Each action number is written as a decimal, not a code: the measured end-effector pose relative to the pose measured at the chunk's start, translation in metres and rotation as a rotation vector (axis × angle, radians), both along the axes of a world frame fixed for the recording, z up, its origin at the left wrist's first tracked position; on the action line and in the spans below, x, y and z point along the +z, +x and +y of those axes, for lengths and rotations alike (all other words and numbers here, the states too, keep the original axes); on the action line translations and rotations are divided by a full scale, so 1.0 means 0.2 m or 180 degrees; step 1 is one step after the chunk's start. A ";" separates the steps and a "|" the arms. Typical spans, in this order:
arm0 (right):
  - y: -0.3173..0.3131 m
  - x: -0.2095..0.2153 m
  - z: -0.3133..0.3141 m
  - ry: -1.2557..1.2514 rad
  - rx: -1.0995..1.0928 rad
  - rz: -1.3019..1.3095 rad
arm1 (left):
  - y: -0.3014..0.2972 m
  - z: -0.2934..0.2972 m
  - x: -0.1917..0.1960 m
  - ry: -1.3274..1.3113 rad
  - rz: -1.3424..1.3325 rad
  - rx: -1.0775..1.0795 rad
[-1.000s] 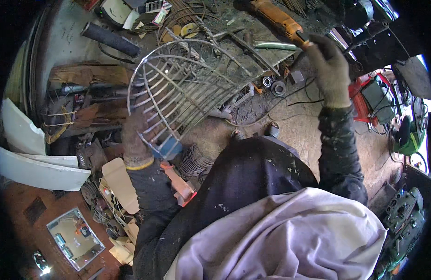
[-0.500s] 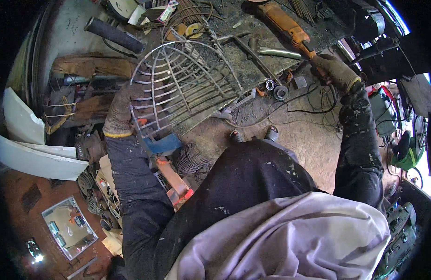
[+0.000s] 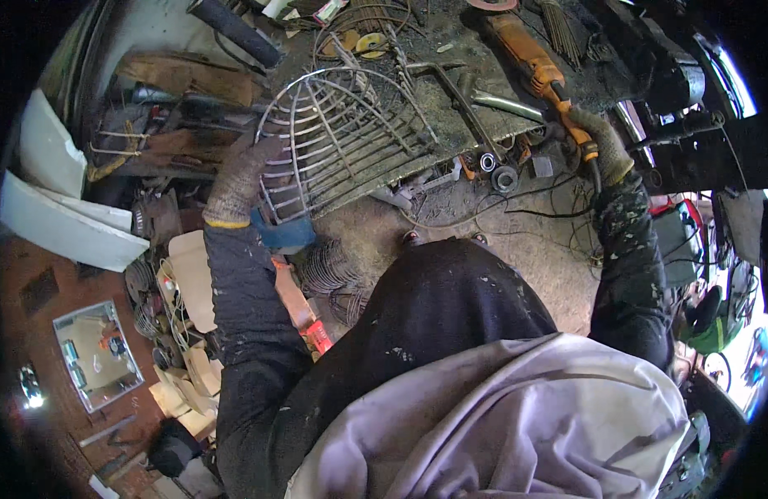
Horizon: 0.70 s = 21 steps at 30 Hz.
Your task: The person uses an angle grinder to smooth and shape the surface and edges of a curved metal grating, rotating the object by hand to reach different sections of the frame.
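At the bench edge, my left hand [image 3: 241,176] wears a knitted work glove and is closed round the left rim of a domed metal wire frame [image 3: 337,141]. The frame has curved ribs crossed by several parallel rods and leans on the bench; the fingertips are partly hidden behind it. My right hand [image 3: 602,140], also gloved, grips the rear handle of an orange angle grinder [image 3: 524,51]. The grinder lies on the bench top with a reddish disc [image 3: 492,4] at its far end. Its dark cable [image 3: 598,176] hangs below the hand.
A bent steel bar [image 3: 459,104], a hammer-like tool with a shiny handle [image 3: 507,105] and yellowish discs [image 3: 371,45] lie on the cluttered bench. Metal rings [image 3: 504,178] sit near its front edge. Wire coils [image 3: 327,268] stand on the floor below, left of my legs.
The view has shifted slightly, so the bench things appear further right and more of the grinder's disc shows. Both hands keep their hold on the frame and the grinder.
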State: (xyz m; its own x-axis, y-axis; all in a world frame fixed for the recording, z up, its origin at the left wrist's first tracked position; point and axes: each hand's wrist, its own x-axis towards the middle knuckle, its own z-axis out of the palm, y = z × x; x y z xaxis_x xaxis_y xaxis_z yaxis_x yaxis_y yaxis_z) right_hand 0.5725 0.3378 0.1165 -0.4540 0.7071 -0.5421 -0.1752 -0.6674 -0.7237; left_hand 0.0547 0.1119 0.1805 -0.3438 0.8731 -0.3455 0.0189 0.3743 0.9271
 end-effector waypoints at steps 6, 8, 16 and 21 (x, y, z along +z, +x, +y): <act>-0.03 -0.14 -0.03 0.0101 -0.0090 0.0438 | 0.13 0.01 0.10 0.0066 0.0384 0.0250; -0.14 -0.05 -0.15 0.0158 -0.0270 0.0374 | 0.06 -0.01 0.05 0.0030 0.0435 0.0340; -0.18 0.04 -0.37 0.0675 -0.0215 -0.0058 | 0.01 -0.05 0.03 0.0237 0.0428 0.0577; -0.14 0.13 -0.50 0.1271 0.0252 -0.0206 | 0.04 -0.07 0.08 0.0919 0.2649 0.0724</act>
